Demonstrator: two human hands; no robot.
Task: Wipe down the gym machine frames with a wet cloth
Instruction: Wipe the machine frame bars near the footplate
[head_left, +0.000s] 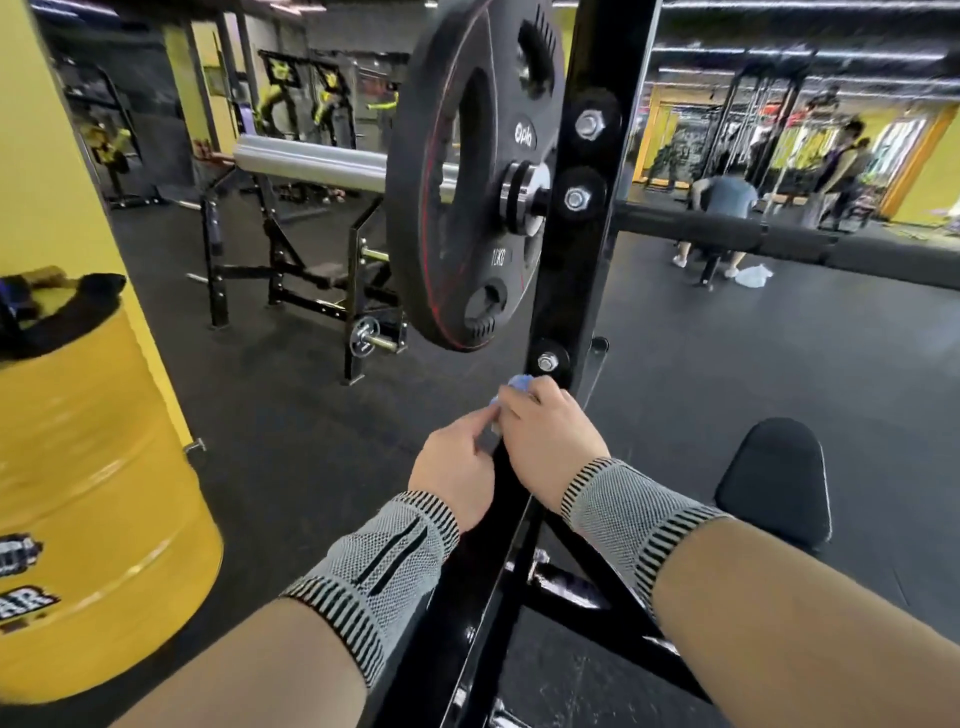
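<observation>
Yellow drum (93, 499): far left; a smooth, glossy painted cylinder with ribbed bands and a printed sticker low on its side. It is no part of the wiping.

Weight plate (475, 171): a matte black rubbery disc with cut-out grip holes and a thin red line, hung on a polished steel bar sleeve (311, 166) just left of the post.

Left hand (454, 470): lies against the left face of the post, fingers curled in toward the cloth; it seems to pinch the cloth's lower edge, though the grip itself is hidden. A grey knitted wrist band (374, 577) with striped cuffs covers the wrist.

Cloth (519, 384): soft, blue and bunched; only a small fold shows above the knuckles, pressed to the post just below the lowest bolt.

Frame post (571, 291): a glossy black square steel upright with round washers and bright hex bolts (587, 124); the lower brace shows pale scuffs.

Right hand (550, 436): fingers curled over the cloth, holding it to the front of the post.

Seat pad (776, 483): a black padded cushion with rounded corners, to the right of the post.

Step in hand: apparently wiping the middle stretch of the upright, both hands wrapped on it.

Next move calls for: likely sliding the cloth along the post with firm pressure, working round the bolt heads and keeping clear of the plate's rim.
</observation>
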